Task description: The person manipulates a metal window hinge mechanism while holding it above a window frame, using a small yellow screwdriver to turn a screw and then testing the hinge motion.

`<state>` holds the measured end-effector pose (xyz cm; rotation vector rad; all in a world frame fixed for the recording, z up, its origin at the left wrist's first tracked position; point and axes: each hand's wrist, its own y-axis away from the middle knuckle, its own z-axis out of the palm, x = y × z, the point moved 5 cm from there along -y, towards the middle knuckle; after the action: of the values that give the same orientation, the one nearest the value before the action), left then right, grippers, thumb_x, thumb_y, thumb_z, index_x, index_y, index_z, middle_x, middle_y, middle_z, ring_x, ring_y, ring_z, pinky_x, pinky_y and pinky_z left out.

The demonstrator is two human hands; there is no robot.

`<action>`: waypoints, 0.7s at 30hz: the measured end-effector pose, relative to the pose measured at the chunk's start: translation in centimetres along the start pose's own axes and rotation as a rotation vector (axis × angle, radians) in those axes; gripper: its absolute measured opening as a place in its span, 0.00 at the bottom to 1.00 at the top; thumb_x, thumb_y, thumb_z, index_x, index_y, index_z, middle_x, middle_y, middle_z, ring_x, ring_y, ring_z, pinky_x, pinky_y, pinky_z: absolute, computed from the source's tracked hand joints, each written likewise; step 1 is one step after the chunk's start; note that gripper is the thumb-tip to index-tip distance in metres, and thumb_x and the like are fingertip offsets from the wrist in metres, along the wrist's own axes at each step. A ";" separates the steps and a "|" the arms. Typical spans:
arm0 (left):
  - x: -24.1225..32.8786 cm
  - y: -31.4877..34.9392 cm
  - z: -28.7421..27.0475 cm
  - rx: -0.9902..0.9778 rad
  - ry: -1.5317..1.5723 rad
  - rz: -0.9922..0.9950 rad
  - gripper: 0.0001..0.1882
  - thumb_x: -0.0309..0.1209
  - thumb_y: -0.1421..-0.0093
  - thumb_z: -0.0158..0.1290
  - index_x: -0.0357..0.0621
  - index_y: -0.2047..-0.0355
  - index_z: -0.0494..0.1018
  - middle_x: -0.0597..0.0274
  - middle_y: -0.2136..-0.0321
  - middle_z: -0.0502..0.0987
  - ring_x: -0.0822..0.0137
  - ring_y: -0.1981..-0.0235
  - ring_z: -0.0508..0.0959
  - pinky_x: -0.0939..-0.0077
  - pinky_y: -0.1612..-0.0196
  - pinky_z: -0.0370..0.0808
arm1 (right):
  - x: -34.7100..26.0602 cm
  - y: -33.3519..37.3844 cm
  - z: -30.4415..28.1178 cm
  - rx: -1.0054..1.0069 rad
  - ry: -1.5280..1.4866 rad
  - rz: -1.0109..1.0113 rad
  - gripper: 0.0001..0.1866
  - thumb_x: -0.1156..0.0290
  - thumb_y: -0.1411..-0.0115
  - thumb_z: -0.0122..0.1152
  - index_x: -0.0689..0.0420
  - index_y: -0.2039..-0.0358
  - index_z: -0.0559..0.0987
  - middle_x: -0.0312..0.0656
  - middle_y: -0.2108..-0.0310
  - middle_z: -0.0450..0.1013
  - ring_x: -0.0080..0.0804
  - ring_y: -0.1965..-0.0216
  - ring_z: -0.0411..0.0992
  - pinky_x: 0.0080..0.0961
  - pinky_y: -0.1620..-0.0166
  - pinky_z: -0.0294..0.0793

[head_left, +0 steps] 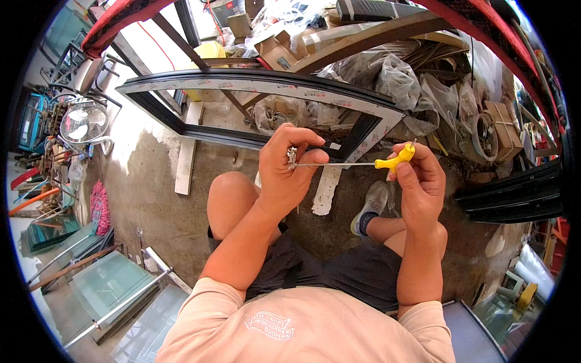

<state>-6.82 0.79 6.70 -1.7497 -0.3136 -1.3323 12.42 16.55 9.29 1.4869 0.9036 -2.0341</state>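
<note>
A person sits low with bare knees up. The left hand (pixel 289 169) is closed around a small metal part (pixel 292 156), pinched in the fingertips. The right hand (pixel 419 181) is closed on the yellow handle of a screwdriver (pixel 393 161). The thin metal shaft runs straight across the gap between the two hands, and its tip touches the small part. The hands are apart, at the same height. Beyond them, a dark window frame (pixel 254 81) lies flat on the concrete floor (pixel 151 181). Farther back sit clear plastic bags (pixel 396 78) and cardboard boxes (pixel 278 51).
</note>
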 end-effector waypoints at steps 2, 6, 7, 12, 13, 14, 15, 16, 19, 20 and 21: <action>0.1 -0.1 0.1 -0.001 0.009 -0.002 0.14 0.36 0.34 0.68 0.40 0.60 0.76 0.72 0.69 0.67 0.80 0.71 0.62 0.84 0.67 0.59 | -0.1 0.1 0.0 -0.003 0.002 0.000 0.16 0.75 0.30 0.66 0.64 0.44 0.79 0.42 0.50 0.81 0.21 0.57 0.76 0.21 0.55 0.78; 0.2 -0.1 0.1 -0.004 0.003 -0.009 0.15 0.39 0.33 0.67 0.40 0.60 0.77 0.72 0.69 0.67 0.79 0.71 0.63 0.83 0.67 0.59 | -0.1 0.1 0.1 0.011 0.021 0.017 0.16 0.75 0.30 0.67 0.64 0.45 0.79 0.41 0.51 0.81 0.20 0.58 0.76 0.20 0.56 0.78; 0.2 -0.1 0.1 -0.003 -0.002 -0.012 0.16 0.40 0.32 0.66 0.40 0.60 0.77 0.72 0.69 0.67 0.79 0.71 0.63 0.83 0.67 0.60 | -0.2 0.1 0.2 0.020 0.026 0.024 0.16 0.75 0.31 0.67 0.64 0.45 0.79 0.41 0.52 0.81 0.20 0.59 0.76 0.19 0.56 0.77; 0.8 -0.4 -0.2 0.037 -0.055 0.015 0.11 0.35 0.32 0.65 0.40 0.59 0.78 0.67 0.71 0.72 0.74 0.71 0.69 0.79 0.65 0.67 | -0.3 0.0 0.4 -0.001 0.060 0.120 0.16 0.74 0.31 0.68 0.65 0.46 0.80 0.39 0.56 0.81 0.19 0.61 0.76 0.17 0.58 0.76; 0.9 -0.5 -0.2 0.037 -0.060 0.016 0.11 0.35 0.31 0.64 0.40 0.59 0.78 0.67 0.70 0.72 0.74 0.71 0.70 0.80 0.64 0.68 | -0.3 0.0 0.5 -0.005 0.056 0.134 0.15 0.74 0.31 0.68 0.65 0.46 0.80 0.39 0.56 0.81 0.19 0.61 0.77 0.17 0.58 0.76; 0.9 -0.5 -0.3 0.043 -0.053 0.017 0.11 0.35 0.31 0.64 0.40 0.59 0.78 0.67 0.70 0.72 0.75 0.71 0.70 0.80 0.64 0.68 | -0.3 0.0 0.6 -0.016 0.051 0.147 0.15 0.74 0.31 0.68 0.65 0.47 0.80 0.39 0.57 0.81 0.19 0.61 0.77 0.17 0.58 0.76; 0.9 -0.5 -0.2 0.048 -0.046 0.018 0.11 0.35 0.30 0.63 0.40 0.59 0.78 0.67 0.70 0.73 0.75 0.70 0.70 0.80 0.64 0.68 | -0.2 0.0 0.7 -0.026 0.046 0.159 0.15 0.74 0.31 0.68 0.65 0.47 0.80 0.39 0.57 0.81 0.19 0.61 0.77 0.17 0.58 0.76; 0.9 -0.5 -0.3 0.054 -0.039 0.018 0.11 0.35 0.30 0.63 0.40 0.59 0.78 0.67 0.70 0.73 0.75 0.70 0.70 0.80 0.64 0.68 | -0.2 0.0 0.7 -0.037 0.041 0.172 0.15 0.73 0.31 0.68 0.65 0.47 0.80 0.39 0.57 0.81 0.20 0.61 0.78 0.17 0.58 0.76; 0.9 -0.5 -0.3 0.064 -0.063 0.030 0.10 0.34 0.30 0.62 0.39 0.59 0.77 0.67 0.70 0.73 0.76 0.70 0.70 0.81 0.64 0.69 | 0.1 0.0 0.8 -0.061 0.026 0.264 0.15 0.73 0.31 0.68 0.64 0.47 0.80 0.39 0.56 0.81 0.21 0.62 0.78 0.17 0.58 0.76; 0.8 -0.5 -0.3 0.064 -0.066 0.028 0.10 0.34 0.30 0.62 0.39 0.59 0.77 0.67 0.70 0.73 0.76 0.70 0.70 0.81 0.64 0.68 | 0.2 0.0 0.7 -0.066 0.026 0.252 0.15 0.72 0.31 0.67 0.63 0.46 0.80 0.40 0.55 0.81 0.22 0.62 0.78 0.19 0.59 0.77; 0.8 -0.5 -0.3 0.064 -0.069 0.025 0.10 0.34 0.30 0.62 0.39 0.58 0.77 0.67 0.70 0.73 0.76 0.70 0.70 0.81 0.64 0.68 | 0.4 0.0 0.6 -0.070 0.027 0.240 0.15 0.72 0.30 0.67 0.63 0.46 0.79 0.41 0.53 0.80 0.22 0.62 0.79 0.20 0.59 0.78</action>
<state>-7.01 0.63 7.64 -1.7429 -0.3680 -1.2331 11.91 16.12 9.01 1.5094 0.7583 -1.7959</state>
